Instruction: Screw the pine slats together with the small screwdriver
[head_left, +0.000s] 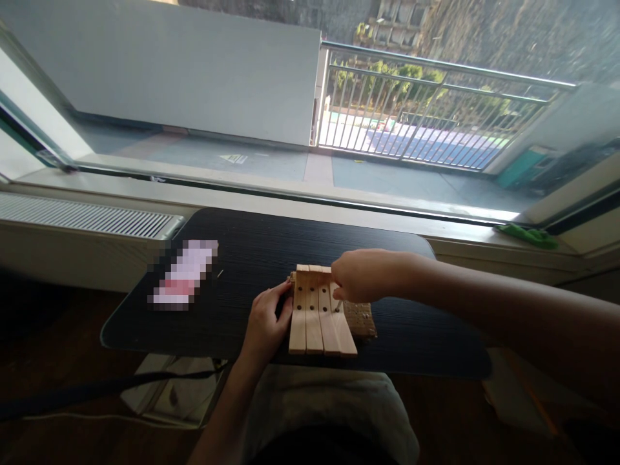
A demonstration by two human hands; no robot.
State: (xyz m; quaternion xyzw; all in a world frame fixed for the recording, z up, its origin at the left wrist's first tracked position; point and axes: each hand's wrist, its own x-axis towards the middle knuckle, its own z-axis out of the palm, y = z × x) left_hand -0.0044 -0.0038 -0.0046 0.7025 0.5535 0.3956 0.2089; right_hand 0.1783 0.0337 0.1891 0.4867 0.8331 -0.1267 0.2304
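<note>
Several pale wooden slats (314,329) lie side by side over a brown, rough-textured block (363,318) on the black table. Two rows of dark round holes or screw heads cross the slats. My left hand (265,318) grips the left edge of this slatted wooden piece, its thumb and fingers against the side. Closed above the rightmost slat, my right hand (357,274) holds a thin metal shaft (338,305) that points down at a spot in the lower row. The rest of that shaft is hidden in my fist, so its kind is unclear.
The black table (256,252) has rounded corners and stands against a window sill. A blurred pinkish item (186,274) lies at its left, near a tiny pale stick (220,274). A radiator (92,216) stands left, and a green cloth (527,236) rests on the right sill.
</note>
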